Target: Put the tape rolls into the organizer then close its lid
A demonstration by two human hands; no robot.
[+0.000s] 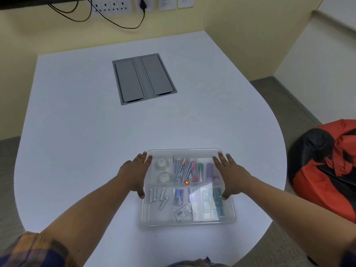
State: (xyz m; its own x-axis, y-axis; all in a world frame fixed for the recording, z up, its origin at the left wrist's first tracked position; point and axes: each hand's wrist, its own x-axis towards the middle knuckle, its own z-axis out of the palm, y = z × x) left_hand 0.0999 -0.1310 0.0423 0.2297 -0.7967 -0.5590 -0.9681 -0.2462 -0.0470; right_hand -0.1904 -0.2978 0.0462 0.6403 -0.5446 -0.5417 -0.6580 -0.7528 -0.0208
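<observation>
A clear plastic organizer (187, 221) lies on the white table near me, with its clear lid (183, 152) lying on top. Through the lid I see two clear tape rolls, one (161, 163) behind the other (164, 177), in the back left compartment. Other compartments hold pens, batteries and small packets. My left hand (134, 175) lies flat against the lid's left edge, fingers spread. My right hand (229, 176) lies flat on the lid's right side, fingers spread. Neither hand grips anything.
A grey cable hatch (144, 79) is set into the table (77, 132) farther back. A red and black beanbag (327, 166) sits on the floor to the right. Wall sockets (113, 5) with black cables line the far wall.
</observation>
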